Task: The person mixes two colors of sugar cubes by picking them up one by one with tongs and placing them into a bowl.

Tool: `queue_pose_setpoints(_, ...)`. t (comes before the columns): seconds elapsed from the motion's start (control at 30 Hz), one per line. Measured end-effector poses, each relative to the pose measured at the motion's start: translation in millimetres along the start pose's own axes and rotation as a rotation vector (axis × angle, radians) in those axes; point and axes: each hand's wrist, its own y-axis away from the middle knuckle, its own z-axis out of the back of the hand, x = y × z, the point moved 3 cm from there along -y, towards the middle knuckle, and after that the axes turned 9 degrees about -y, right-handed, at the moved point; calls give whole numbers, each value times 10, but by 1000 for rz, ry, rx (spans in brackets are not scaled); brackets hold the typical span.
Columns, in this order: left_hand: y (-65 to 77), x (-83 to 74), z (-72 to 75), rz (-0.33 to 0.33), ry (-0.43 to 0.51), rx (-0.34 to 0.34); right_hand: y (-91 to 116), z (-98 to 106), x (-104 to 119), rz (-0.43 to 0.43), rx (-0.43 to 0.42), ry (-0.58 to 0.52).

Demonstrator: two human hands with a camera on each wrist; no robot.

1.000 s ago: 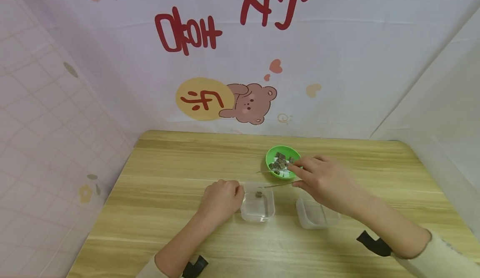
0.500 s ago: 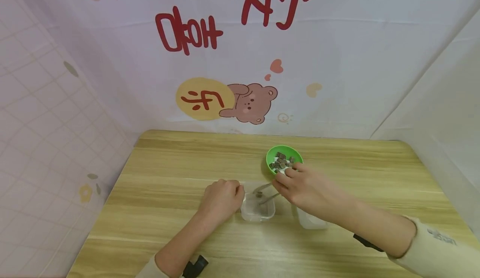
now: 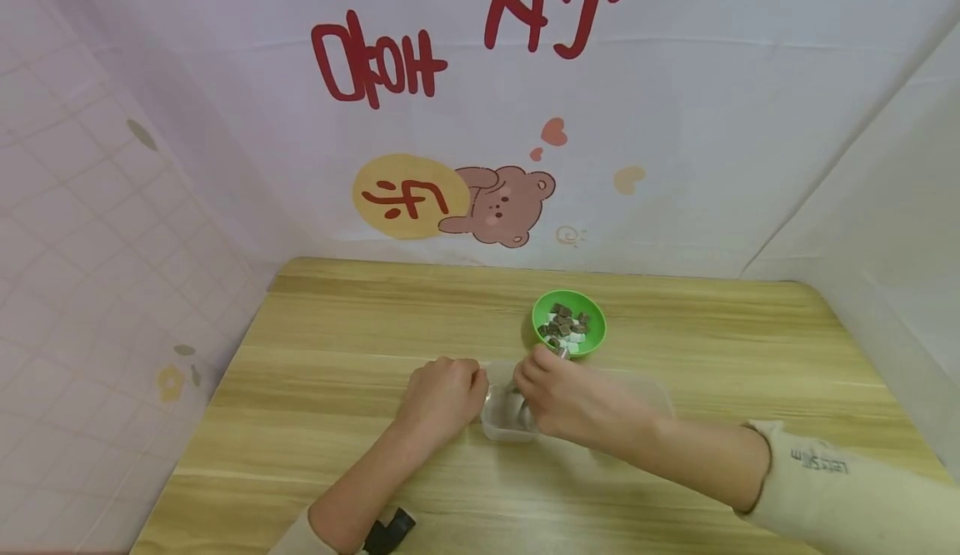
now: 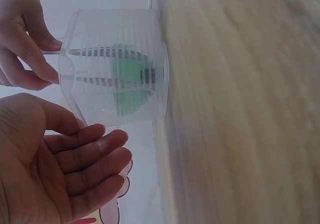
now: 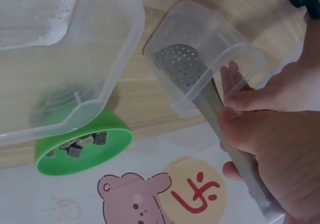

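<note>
My right hand (image 3: 558,392) grips metal tongs (image 5: 235,154) with perforated ends. Those ends reach down inside a small clear plastic container (image 3: 498,434). Seen through its wall in the left wrist view, a dark cube (image 4: 148,76) lies near the bottom, between the tong tips. At the container's left rim, my left hand (image 3: 444,397) pinches the edge between thumb and fingers. Just behind stands a green bowl (image 3: 602,332) holding brown and white cubes (image 3: 564,325). From the head view, the right hand hides part of the container and most of the tongs.
A second clear plastic container (image 3: 654,388) stands to the right, largely covered by my right forearm; the right wrist view shows it close by (image 5: 132,39). Behind the wooden table (image 3: 360,322) hangs a white printed cloth (image 3: 675,122).
My right hand has moved left and down from beside the green bowl, carrying the tongs into the small container. The left hand stays at its rim.
</note>
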Motion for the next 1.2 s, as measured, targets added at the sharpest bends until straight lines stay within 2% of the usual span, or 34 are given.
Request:
queue_pose_setpoints(0.5,-2,2,8,-3,-2,-17,-70,-12,95,51,17,60)
queue_pose_setpoints(0.7,-6,4,0,-5,-10,-21,-48,-31,79,29,-36,33)
queue_pose_setpoints(0.83,-7,15,-7,15,1,0,15,-55,40,6,-78,1)
queue_pose_setpoints(0.97,-5,26,-11,32,8,14,102,-113,-10,-49,-136,-100)
queue_pose_setpoints(1.07,-5,27,-12,30,7,13,190,-183,-60,-139,-230,-270)
queue_pose_setpoints(1.2,-5,26,-12,29,5,10,320,-270,-138,-278,-401,-517)
